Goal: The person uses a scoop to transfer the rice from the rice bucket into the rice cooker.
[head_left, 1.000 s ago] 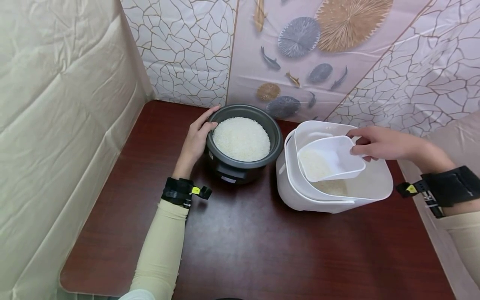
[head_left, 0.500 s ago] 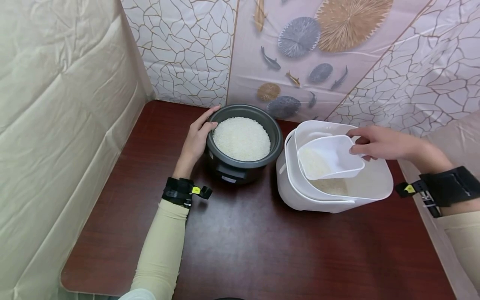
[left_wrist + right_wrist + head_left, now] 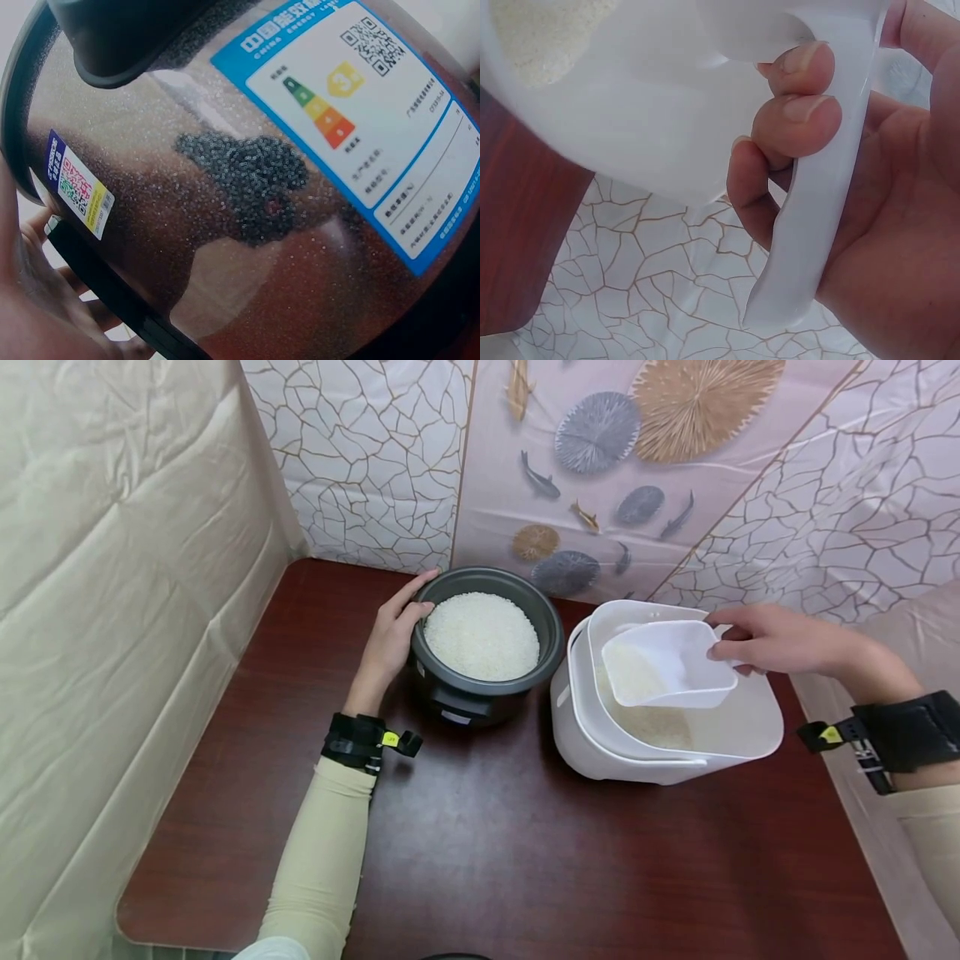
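Observation:
My right hand (image 3: 765, 639) grips the handle (image 3: 821, 187) of a white scoop (image 3: 693, 664), with fingers curled round it in the right wrist view. White rice (image 3: 633, 672) lies in the far-left part of the scoop. The scoop is held over the mouth of a white rice bin (image 3: 738, 727), which has more rice at its bottom. My left hand (image 3: 390, 635) holds the left side of a dark rice cooker (image 3: 472, 706), thumb over its rim. Rice (image 3: 483, 635) fills much of the cooker's pot. In the left wrist view, the cooker's glossy side (image 3: 240, 187) hides part of the fingers.
The cooker and bin stand close together on a dark red-brown table (image 3: 465, 835), near the patterned back wall covering (image 3: 375, 460). A cream cloth (image 3: 112, 610) hangs along the left side. A dark rounded edge (image 3: 455, 957) shows at the bottom of the head view.
My right hand has lifted the scoop slightly and moved it a little right over the bin. My left hand has stayed in place on the cooker.

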Tool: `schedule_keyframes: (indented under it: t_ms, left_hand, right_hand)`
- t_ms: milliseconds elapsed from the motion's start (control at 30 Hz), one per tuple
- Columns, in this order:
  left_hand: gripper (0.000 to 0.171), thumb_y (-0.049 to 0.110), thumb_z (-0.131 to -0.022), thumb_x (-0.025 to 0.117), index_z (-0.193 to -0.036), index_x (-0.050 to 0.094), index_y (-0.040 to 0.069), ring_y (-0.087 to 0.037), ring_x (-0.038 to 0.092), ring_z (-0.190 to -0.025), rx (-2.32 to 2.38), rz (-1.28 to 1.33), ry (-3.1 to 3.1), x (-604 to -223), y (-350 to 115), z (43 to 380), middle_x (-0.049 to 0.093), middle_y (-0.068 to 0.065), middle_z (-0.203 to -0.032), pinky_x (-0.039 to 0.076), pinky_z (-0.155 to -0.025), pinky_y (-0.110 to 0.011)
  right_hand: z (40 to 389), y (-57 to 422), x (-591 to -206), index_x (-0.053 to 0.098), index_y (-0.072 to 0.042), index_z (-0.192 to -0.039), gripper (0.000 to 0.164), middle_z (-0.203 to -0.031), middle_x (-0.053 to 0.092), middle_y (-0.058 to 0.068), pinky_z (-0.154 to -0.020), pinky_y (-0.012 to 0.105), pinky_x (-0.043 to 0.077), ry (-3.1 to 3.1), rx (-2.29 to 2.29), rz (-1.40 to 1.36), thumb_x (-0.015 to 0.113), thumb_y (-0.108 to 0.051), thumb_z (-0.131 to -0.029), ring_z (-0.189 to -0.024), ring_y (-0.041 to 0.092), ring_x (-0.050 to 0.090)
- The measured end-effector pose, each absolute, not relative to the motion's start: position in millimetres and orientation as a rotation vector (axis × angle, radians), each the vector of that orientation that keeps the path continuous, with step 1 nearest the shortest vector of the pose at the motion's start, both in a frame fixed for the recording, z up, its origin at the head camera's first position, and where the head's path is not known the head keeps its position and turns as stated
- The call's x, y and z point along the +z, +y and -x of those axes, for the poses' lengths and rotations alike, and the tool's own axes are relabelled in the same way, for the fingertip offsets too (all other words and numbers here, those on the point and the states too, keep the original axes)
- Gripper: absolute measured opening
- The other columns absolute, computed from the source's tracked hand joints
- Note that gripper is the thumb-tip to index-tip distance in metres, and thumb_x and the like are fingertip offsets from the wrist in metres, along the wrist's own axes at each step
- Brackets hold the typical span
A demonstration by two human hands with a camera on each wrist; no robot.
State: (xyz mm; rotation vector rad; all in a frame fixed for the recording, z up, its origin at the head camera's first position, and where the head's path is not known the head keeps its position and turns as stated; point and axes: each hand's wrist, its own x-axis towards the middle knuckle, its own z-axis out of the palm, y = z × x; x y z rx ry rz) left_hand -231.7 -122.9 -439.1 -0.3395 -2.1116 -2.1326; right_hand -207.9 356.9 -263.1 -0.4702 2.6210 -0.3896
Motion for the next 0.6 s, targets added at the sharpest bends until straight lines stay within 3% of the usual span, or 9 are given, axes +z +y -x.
schedule_keyframes:
  t_ms: [400,600]
  left_hand:
    - [0.048,0.03,-0.107,0.053,-0.154,0.058,0.034,-0.007,0.046,-0.144,-2.133,0.326,-2.125,-440.3,-124.5,231.8,0.051,0.015,-0.158,0.035,-0.119,-0.043]
    - [0.048,0.03,-0.107,0.053,-0.154,0.058,0.033,-0.008,0.046,-0.144,-2.131,0.329,-2.129,-437.6,-124.1,231.4,0.051,0.015,-0.158,0.035,-0.119,-0.044]
  right_hand:
    - [215.0,345.0,-251.7,0.062,0.001,-0.122,0.021,-0.071,0.056,0.004,-0.051,0.03,0.045,2.615,-0.44,0.485,0.062,-0.012,-0.106,-0.058,0.018,0.053]
    - [218.0,335.4,-242.6,0.059,0.005,-0.132,0.031,-0.079,0.061,0.006,-0.057,0.029,0.049,2.652,-0.468,0.442,0.06,-0.014,-0.107,-0.062,0.02,0.055]
